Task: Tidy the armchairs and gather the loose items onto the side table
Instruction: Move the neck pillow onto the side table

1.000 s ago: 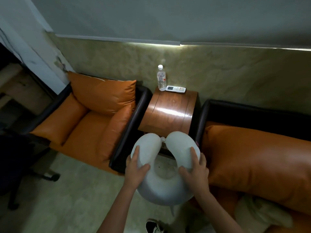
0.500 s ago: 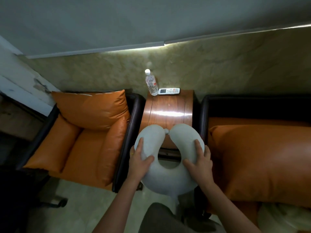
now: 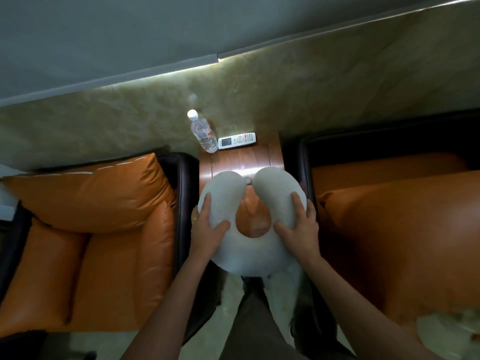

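Observation:
A white U-shaped neck pillow (image 3: 253, 255) is over the front half of the wooden side table (image 3: 241, 158), between the two orange armchairs. My left hand (image 3: 207, 228) grips its left arm and my right hand (image 3: 298, 229) grips its right arm, fingers spread over the top. The pillow's two ends point toward the wall. Whether it rests on the table or hangs just above it, I cannot tell. A clear water bottle (image 3: 204, 133) and a white remote control (image 3: 237, 140) sit at the table's back edge.
The left armchair (image 3: 98, 229) has an orange back cushion and dark frame. The right armchair (image 3: 405, 229) carries a large orange cushion, with a white cloth (image 3: 452, 333) at its front corner. My leg (image 3: 254, 320) is below the pillow.
I have moved closer to the side table, and both hands have carried the neck pillow forward from in front of the table to over its top.

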The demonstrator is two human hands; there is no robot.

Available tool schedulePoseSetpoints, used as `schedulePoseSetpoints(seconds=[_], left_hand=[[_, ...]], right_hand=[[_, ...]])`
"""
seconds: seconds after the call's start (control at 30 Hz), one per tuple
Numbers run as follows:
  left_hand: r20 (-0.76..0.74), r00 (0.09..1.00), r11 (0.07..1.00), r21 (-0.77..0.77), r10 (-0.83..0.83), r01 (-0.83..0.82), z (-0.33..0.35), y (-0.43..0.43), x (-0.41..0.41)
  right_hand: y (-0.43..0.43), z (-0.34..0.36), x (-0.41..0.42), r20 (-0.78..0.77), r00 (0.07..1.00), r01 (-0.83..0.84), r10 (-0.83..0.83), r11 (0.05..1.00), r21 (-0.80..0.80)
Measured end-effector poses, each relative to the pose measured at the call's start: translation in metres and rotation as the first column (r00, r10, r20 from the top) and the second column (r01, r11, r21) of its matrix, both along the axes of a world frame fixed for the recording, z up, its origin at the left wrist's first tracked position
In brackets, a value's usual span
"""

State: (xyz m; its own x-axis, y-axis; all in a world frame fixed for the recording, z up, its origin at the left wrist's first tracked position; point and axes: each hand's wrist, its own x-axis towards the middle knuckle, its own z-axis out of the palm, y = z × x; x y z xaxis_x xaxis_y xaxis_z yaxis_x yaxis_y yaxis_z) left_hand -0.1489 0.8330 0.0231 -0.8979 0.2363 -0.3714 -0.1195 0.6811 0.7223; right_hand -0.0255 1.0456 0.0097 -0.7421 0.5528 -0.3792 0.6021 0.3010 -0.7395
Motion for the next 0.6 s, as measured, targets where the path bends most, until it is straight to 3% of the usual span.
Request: schedulePoseSetpoints(seconds=[0.23,0.4,0.6], left_hand=[[-0.019,1.0,1.0,0.004,-0.009,0.009,-0.043,-0.005,-0.104],[0.052,0.998,1.0,0.007,0.018,-0.018,-0.087,-0.007,-0.159],[0.12,0.992,0.997,0.068,0.039,-0.047,-0.126,-0.016,-0.183]], right_hand=[[-0.004,-0.036,-0.102,0.034,0.999,0.009,-0.009,1.0,0.01],[-0.008,-0.074,-0.163,0.059,0.998,0.021,-0.025,0.998,0.064],[-0.022,-0.108,-0.186,0.098,0.99,0.107,-0.103,0.994,-0.033]])
